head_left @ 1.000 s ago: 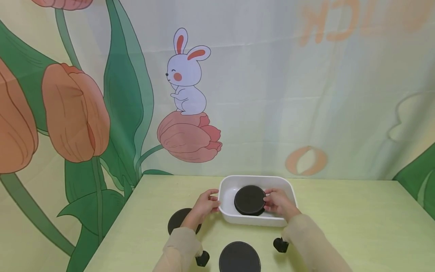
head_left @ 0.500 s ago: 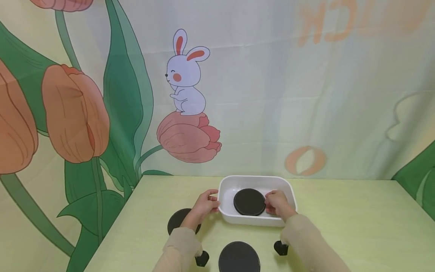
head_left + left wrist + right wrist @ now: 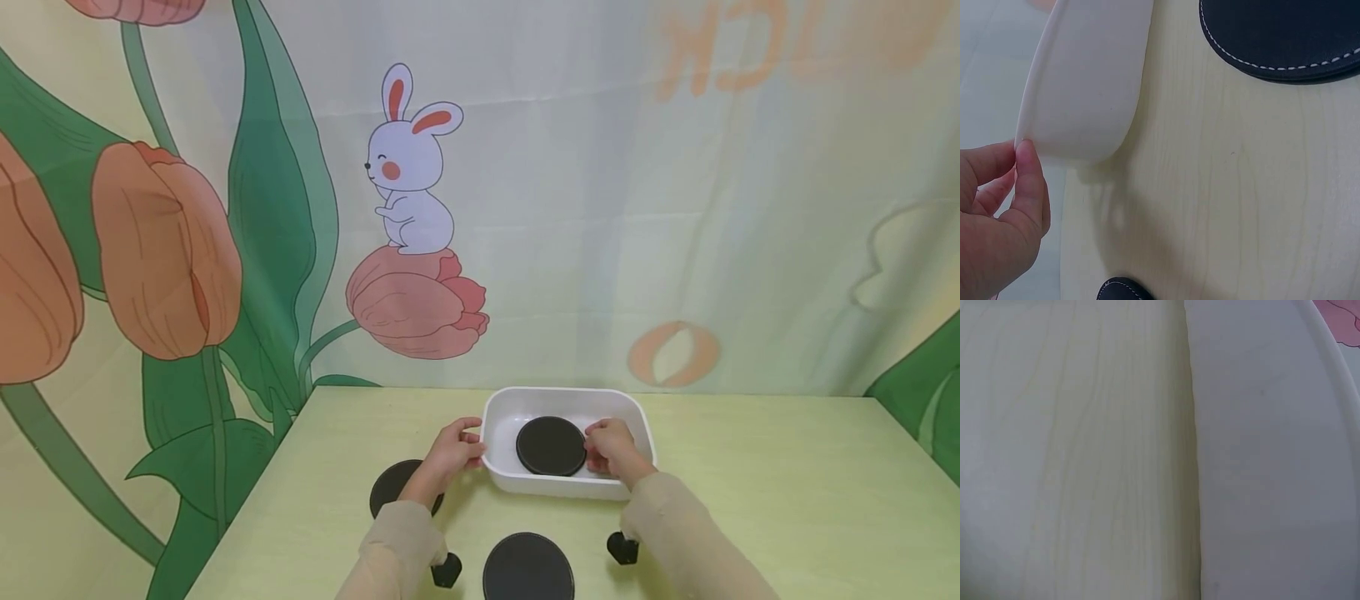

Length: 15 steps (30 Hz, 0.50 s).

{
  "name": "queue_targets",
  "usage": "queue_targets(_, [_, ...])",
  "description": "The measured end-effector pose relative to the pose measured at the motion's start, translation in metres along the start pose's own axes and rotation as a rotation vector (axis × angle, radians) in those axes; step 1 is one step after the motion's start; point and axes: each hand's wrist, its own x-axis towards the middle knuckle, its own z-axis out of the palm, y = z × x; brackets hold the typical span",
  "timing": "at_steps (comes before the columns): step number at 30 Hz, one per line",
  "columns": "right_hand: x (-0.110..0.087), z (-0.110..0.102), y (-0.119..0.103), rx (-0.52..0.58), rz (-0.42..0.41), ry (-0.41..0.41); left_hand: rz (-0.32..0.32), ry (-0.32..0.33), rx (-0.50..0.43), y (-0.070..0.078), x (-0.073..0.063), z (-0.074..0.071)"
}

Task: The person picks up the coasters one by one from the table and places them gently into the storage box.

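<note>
One black disc (image 3: 551, 446) lies in the white tub (image 3: 555, 488) on the far counter (image 3: 787, 500). We see the left hand (image 3: 453, 447) pinch the tub's left rim in its fingers. The right hand (image 3: 612, 446) is inside, at the disc's right edge; we cannot tell whether its fingers grip. A second disc (image 3: 392, 487) lies left, partly hidden; a third disc (image 3: 528, 570) near.
</note>
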Motion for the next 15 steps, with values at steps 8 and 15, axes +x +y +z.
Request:
queue_targets(8, [-0.012,-0.001,-0.018,-0.094,-0.084,-0.034,0.006,-0.013,0.006,0.000,0.000,0.000])
queue_targets(15, [-0.028,-0.002,-0.036,-0.198,-0.160,-0.110,0.001,-0.005,-0.003,-0.001,0.001,0.000])
